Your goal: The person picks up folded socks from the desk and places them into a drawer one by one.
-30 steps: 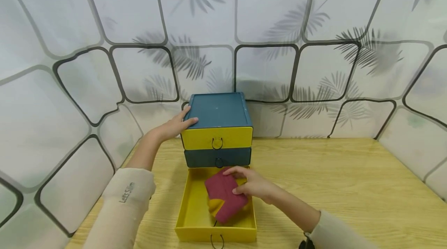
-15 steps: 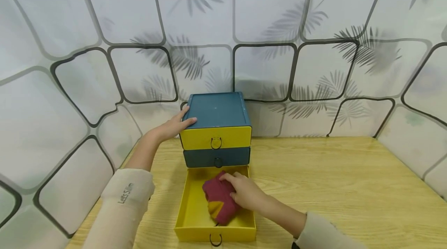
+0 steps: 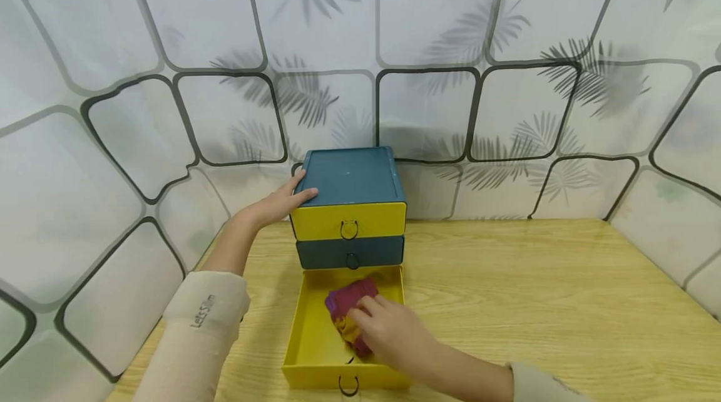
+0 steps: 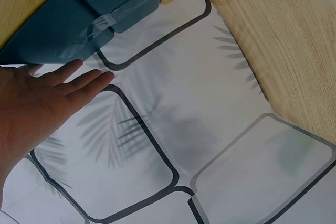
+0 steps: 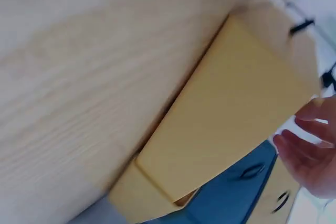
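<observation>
A crumpled maroon sock [image 3: 353, 295] with an orange-yellow heel patch and a purple edge lies in the pulled-out yellow drawer [image 3: 306, 327]. Over its right side, my right hand [image 3: 397, 333] has bent fingers right at the fabric, hiding part of it. In the right wrist view, my right hand [image 5: 312, 148] shows beyond the drawer's outer wall [image 5: 226, 114], with a gap between its fingers and no fabric visible there. My left hand [image 3: 281, 200] rests on the left top edge of the blue drawer box [image 3: 352, 176], fingers extended in the left wrist view.
Above the pulled-out drawer, a yellow drawer [image 3: 321, 222] and a blue drawer [image 3: 321, 253] are closed, each with a dark loop pull. The unit stands on a wood-grain table [image 3: 535, 302], with patterned sheeting [image 3: 428, 114] behind it and at both sides.
My right hand has moved down and toward me, and the sock has sunk lower into the drawer, turned and bunched up. My left hand keeps its place on the box.
</observation>
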Motion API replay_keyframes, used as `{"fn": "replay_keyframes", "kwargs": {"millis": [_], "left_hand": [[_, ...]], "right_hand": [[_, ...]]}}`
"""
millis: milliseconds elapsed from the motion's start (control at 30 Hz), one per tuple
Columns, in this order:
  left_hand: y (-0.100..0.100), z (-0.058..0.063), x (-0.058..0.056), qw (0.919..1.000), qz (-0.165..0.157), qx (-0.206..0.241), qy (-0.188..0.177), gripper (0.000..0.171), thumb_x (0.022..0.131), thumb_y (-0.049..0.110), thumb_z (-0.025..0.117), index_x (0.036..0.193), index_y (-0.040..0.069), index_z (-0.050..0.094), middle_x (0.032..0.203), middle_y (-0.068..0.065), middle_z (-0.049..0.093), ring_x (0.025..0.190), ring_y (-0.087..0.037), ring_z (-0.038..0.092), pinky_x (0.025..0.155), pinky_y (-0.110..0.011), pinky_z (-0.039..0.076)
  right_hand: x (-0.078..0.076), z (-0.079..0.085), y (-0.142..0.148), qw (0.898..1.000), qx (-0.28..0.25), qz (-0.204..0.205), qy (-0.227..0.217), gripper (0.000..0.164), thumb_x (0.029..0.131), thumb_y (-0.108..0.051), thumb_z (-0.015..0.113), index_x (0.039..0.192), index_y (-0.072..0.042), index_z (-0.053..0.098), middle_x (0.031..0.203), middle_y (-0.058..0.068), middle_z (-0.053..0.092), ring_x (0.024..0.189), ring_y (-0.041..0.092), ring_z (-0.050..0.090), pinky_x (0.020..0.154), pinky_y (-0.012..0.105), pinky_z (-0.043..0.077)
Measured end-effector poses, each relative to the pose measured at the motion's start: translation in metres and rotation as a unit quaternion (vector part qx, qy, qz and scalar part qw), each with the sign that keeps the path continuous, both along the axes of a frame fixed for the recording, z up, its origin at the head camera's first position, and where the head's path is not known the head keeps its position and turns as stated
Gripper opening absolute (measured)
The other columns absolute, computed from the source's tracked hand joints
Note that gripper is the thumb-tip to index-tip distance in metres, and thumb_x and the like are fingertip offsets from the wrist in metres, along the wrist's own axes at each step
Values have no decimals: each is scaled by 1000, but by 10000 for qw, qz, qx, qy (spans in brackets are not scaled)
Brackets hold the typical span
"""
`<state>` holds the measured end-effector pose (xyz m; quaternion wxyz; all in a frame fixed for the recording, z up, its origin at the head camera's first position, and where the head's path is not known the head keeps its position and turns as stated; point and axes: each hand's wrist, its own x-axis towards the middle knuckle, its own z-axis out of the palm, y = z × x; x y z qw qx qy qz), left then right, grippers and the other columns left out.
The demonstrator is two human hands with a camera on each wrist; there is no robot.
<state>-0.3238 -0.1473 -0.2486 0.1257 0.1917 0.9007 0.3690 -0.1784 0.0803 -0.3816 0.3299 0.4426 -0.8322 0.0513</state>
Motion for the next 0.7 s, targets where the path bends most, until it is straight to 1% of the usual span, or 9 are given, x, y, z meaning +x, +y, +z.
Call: {"fn": "replay_keyframes", "kwargs": {"millis": [67,100,133,167,267,333,433,533,700], "left_hand": [[0,1,0,10000,-14,8,1,73,99,43,34,147,12,-11,150,-18,-11,135,-39,-4,103,-59,10],[0,1,1,10000,-15,19,-8,73,99,43,34,147,12,-11,150,-18,-11,135,-39,-4,103,-59,10],[0,1,1,10000,-10,20,-13,73,99,43,35,147,13,-11,150,-18,-11,135,-39,-4,103,-60,10],[0,1,1,10000,-8,34,-23,73,99,43,35,147,13,-11,150,-18,-11,135,-39,-4,103,-60,10],[1,1,2,10000,10,70,-52,73,99,42,35,147,13,-11,150,-19,-10,135,-39,-4,103,-59,10],[1,2,3,9999,21,79,-59,73,99,42,35,147,12,-11,150,-19,-10,135,-39,-4,103,-59,10],[2,2,2,9999,11,82,-56,73,99,42,34,147,12,-11,150,-19,-10,135,-39,-4,103,-59,10],[2,1,2,10000,-13,66,-46,73,99,42,34,147,12,-12,150,-19,-10,135,-39,-4,103,-59,11],[1,0,1,10000,-28,77,-35,73,99,42,34,147,12,-12,150,-19,-11,135,-39,-4,103,-59,10]], "right_hand": [[9,-1,-2,9969,-45,471,622,22,92,-7,45,88,-12,66,80,-1,57,66,10,53,58,16,47],[14,-2,-3,9940,-53,649,875,28,95,-8,39,86,-13,66,78,-2,56,65,9,52,56,14,44],[18,-3,-4,9916,-59,821,1000,33,98,-10,35,84,-14,65,77,-3,56,63,8,50,54,12,41],[22,-4,-4,9903,-23,928,1035,39,100,-14,29,83,-15,64,76,-4,55,62,7,48,52,11,37],[32,-9,-5,9888,247,1105,976,35,101,-20,33,81,-19,62,74,-7,52,61,6,41,51,9,27],[37,-14,-5,9889,461,1084,908,35,100,-24,34,81,-20,62,73,-8,50,61,6,36,51,11,21],[41,-20,-5,9864,765,978,1075,37,101,-24,31,83,-23,63,74,-9,48,62,5,34,51,13,15],[44,-25,-5,9838,928,950,1207,37,101,-22,30,84,-24,63,77,-10,47,64,4,33,50,13,13],[47,-28,-5,9851,1114,926,927,35,100,-24,32,82,-23,63,80,-10,47,66,3,33,50,12,14]]}}
